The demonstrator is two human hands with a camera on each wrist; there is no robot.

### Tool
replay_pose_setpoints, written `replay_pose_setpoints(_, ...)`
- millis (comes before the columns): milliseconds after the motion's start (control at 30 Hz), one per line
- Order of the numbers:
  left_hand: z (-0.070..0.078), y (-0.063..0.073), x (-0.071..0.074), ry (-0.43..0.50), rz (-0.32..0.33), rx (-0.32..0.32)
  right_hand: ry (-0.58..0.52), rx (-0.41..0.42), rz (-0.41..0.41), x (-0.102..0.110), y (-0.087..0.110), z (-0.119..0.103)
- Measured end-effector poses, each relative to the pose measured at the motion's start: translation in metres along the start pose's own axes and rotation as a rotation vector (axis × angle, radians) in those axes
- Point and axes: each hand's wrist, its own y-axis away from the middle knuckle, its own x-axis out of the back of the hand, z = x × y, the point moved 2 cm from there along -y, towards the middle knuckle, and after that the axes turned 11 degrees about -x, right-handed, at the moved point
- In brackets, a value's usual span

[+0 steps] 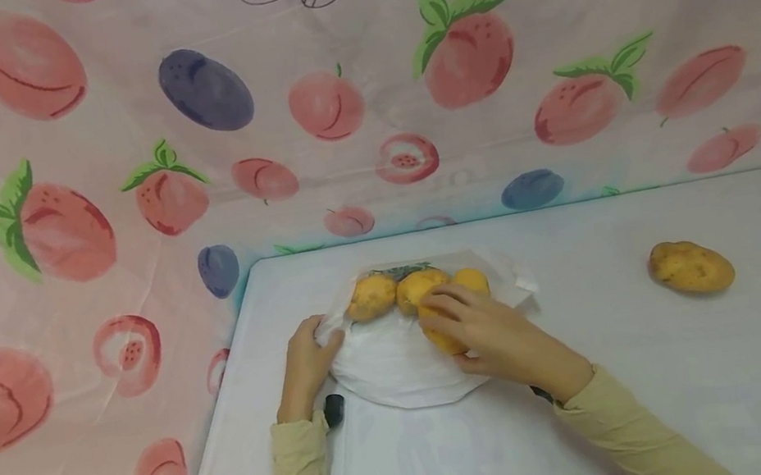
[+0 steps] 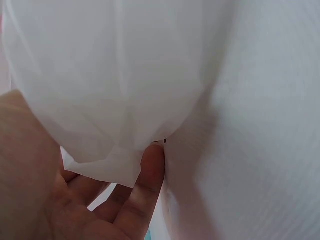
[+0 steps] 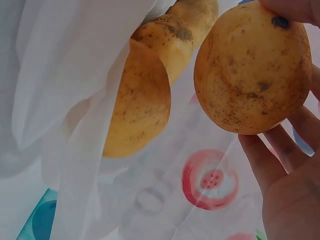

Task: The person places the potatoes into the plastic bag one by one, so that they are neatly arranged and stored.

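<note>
1. I see the right hand (image 1: 498, 331) gripping one held potato (image 3: 252, 75) between thumb and fingers, over the white bag (image 1: 402, 371); whether it touches the plastic, I can't tell.
2. The left hand (image 1: 309, 363) pinches the bag's left edge between thumb and fingers.
3. I judge the step in hand as passing a potato at the bag's mouth; which way it is going, I can't tell. The next move, I'd say, calls for a steady left pinch while the right hand clears the rim.
4. Just beyond, I count three more at the mouth: a left potato (image 1: 371, 297), a middle potato (image 1: 416, 286) and a right potato (image 1: 471, 281).
5. Well apart, one lone potato (image 1: 692, 268) lies on the table (image 1: 618, 416).
6. My count: five potatoes, one bag.
</note>
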Motion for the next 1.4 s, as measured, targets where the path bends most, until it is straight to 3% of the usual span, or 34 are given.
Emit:
replay_pose_setpoints(500, 0.003, -0.001, 0.003, -0.026, 0.026, -0.042, -0.007, 0.056, 0.018, -0.016, -0.017, -0.011)
replay_pose_setpoints(733, 0.003, -0.001, 0.003, -0.008, -0.005, -0.006, 0.009, 0.061, -0.005, -0.023, -0.024, -0.016)
replay_pose_setpoints(1400, 0.0, -0.002, 0.001, -0.041, -0.016, -0.013, 0.018, 0.054, -0.062, -0.047, -0.039, -0.028)
